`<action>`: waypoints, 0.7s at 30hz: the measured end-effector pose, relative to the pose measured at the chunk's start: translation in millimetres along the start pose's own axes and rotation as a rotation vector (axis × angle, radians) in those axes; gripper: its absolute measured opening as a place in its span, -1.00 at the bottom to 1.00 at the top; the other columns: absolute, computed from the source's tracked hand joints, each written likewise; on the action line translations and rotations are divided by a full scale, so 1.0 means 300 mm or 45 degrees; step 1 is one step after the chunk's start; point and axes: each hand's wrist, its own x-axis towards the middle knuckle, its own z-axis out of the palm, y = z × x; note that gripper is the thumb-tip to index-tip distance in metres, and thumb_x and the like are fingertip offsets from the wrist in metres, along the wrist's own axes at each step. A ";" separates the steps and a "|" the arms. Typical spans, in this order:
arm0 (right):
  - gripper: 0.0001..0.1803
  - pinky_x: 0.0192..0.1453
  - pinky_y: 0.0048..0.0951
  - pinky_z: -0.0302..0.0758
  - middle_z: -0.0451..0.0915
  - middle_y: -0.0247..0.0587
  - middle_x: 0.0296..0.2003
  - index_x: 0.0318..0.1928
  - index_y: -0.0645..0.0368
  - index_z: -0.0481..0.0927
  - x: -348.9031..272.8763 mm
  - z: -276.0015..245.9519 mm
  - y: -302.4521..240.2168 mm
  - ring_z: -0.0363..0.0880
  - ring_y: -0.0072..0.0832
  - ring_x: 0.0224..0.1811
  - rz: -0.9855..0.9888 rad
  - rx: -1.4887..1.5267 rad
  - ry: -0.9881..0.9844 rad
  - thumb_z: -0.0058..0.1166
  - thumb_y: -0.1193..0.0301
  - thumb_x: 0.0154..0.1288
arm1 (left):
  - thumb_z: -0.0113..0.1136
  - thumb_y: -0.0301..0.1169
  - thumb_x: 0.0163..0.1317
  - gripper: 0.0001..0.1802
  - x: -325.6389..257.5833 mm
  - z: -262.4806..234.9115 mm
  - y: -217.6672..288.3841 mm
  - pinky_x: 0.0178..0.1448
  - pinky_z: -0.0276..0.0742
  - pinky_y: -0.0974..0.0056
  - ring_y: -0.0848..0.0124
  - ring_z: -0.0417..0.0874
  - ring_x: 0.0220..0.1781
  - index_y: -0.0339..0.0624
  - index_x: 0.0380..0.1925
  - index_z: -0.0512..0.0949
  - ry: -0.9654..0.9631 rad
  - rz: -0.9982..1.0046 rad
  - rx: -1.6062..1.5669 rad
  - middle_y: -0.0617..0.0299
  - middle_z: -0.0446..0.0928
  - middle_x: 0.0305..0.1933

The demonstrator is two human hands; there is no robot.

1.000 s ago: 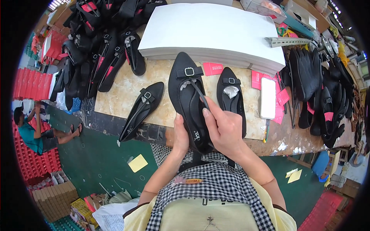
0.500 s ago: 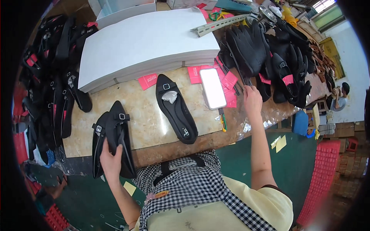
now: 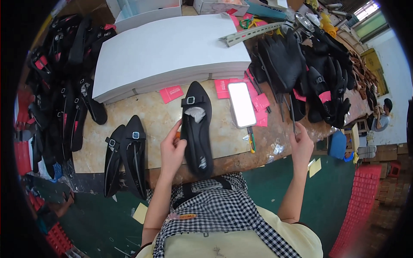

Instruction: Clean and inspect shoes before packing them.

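In my left hand (image 3: 173, 150) is a black pointed flat shoe (image 3: 198, 142), gripped by its left side over the front of the table. A square buckle and bow cross its toe, and crumpled pale stuffing sits inside. My right hand (image 3: 302, 139) is closed round the lower end of a thin dark rod (image 3: 293, 112), which points up towards the shoe pile on the right; its exact kind is unclear. At the table's left front, a pair of similar black shoes (image 3: 134, 155) stands close together, heels reaching the edge.
A thick stack of white sheets (image 3: 172, 47) fills the table's back. Pink cards (image 3: 171, 93), a phone with a white screen (image 3: 241, 104) and a cutter knife (image 3: 251, 139) lie about. Black shoes heap up left (image 3: 75, 124) and right (image 3: 279, 60). Someone sits far right (image 3: 380, 116).
My left hand has let go of the pair at the left and taken hold of the middle shoe, now nearer me. My right hand has drawn back towards me with the rod.
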 end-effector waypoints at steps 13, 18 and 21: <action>-0.67 -0.59 -0.48 0.12 0.16 -0.31 -0.76 0.10 0.23 0.61 -0.179 0.033 -0.621 0.08 -0.65 -0.70 -0.410 0.991 -1.173 0.08 0.46 0.35 | 0.04 -0.19 0.33 -0.37 -0.134 -0.103 0.032 0.22 0.48 0.26 0.33 0.56 0.13 -0.30 0.30 0.25 0.355 0.005 -0.692 0.07 0.48 0.16; -0.68 -0.58 -0.48 0.15 0.19 -0.30 -0.75 0.09 0.23 0.61 -0.194 0.062 -0.684 0.13 -0.66 -0.70 -0.438 0.998 -1.228 0.07 0.44 0.37 | 0.03 -0.07 0.35 -0.36 -0.185 -0.101 0.042 0.22 0.41 0.28 0.34 0.53 0.11 -0.38 0.22 0.31 0.422 0.212 -0.619 0.05 0.50 0.09; -0.71 -0.57 -0.44 0.22 0.30 -0.24 -0.76 0.04 0.24 0.64 -0.227 0.070 -0.728 0.25 -0.57 -0.75 -0.503 1.040 -1.077 0.08 0.44 0.36 | -0.08 0.00 0.38 -0.32 -0.202 -0.085 0.045 0.23 0.41 0.27 0.32 0.53 0.12 -0.39 0.23 0.30 0.464 0.170 -0.578 0.02 0.51 0.09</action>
